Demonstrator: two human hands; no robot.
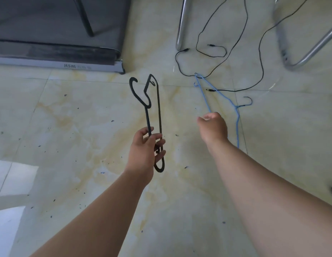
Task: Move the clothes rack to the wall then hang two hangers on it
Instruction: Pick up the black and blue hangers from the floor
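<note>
Gathering hangers: left hand (145,147) grips the black plastic hanger (154,115) mid-scene, right hand (213,127) closes on the thin blue wire hanger (221,95) lying right, apparently snagged under a black cable (254,52), needing freeing.

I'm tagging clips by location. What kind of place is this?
Probably a room in a home: glossy cream marble-look floor tiles, a grey treadmill base, loose black cables, and chrome tube legs, possibly the clothes rack.
</note>
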